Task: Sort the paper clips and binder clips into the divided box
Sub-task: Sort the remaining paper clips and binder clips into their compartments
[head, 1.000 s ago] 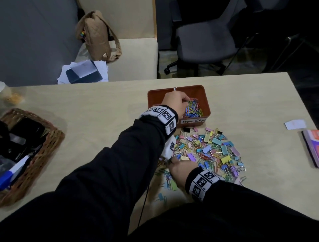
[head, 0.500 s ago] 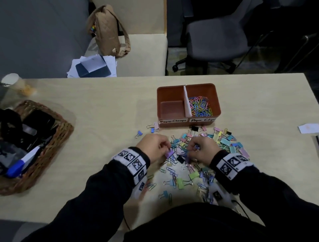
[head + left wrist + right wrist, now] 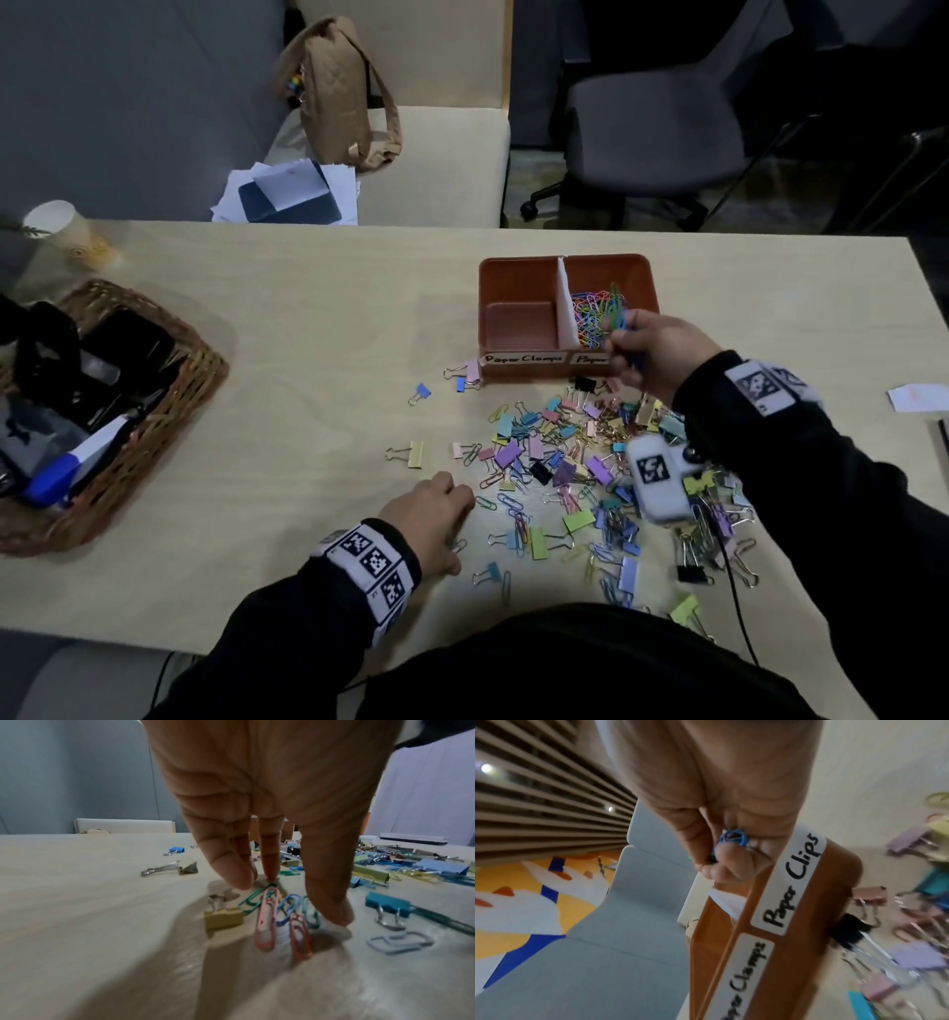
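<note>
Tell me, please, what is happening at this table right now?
A person is sorting a heap of mixed clips into a divided box. Their right hand holds a bunch of paper clips at the compartment labelled Paper Clips, which already has some. The other compartment looks empty. Their left hand gathers more paper clips on the table.

The left hand (image 3: 430, 516) is palm down, fingertips (image 3: 239, 876) spread and touching down. The right hand (image 3: 657, 354) is raised, fingers (image 3: 731, 862) curled, pinching paper clips (image 3: 734, 838).
</note>
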Available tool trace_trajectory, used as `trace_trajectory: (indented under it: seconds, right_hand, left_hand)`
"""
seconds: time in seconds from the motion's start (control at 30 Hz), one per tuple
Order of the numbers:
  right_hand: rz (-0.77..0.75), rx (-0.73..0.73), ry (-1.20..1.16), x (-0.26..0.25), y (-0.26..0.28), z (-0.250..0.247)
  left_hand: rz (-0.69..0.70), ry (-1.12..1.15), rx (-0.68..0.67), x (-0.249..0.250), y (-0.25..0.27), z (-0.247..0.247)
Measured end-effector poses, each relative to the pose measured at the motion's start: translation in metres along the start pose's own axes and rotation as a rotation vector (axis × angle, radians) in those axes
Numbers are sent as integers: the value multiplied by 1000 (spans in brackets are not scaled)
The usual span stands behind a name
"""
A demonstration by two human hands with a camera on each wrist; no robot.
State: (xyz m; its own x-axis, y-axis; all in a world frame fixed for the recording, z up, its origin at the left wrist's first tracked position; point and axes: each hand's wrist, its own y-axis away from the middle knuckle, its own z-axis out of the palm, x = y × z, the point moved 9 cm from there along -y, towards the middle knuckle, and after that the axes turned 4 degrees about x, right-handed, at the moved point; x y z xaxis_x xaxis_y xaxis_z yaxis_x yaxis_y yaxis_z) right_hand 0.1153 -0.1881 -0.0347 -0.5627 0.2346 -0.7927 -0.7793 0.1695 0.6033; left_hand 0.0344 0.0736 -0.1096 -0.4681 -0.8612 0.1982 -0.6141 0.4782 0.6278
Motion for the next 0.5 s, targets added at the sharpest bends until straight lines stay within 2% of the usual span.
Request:
trace_trajectory:
  seconds: [0.1, 0.2, 0.27, 0.37, 0.43, 0.5]
  right_hand:
    - [6, 85, -22, -17, -14, -6]
    - [-33, 243, 29, -31, -33, -12]
    - [-97, 326, 202, -38, -41, -16]
    - [-204, 406, 624, -47, -38, -15]
    - [-312, 420, 729, -52, -22, -6]
    - [-449, 405, 736, -50, 2, 9]
  left_hand:
    - [6, 12, 30, -4, -1, 0]
    - [-4, 55, 73, -9, -4, -4]
    - [-6, 66, 103, -13, -7, -6]
    - [-10, 133, 169, -20, -9, -8]
    - [-10, 189, 219, -24, -6, -7]
    - [-9, 236, 287, -29, -1, -5]
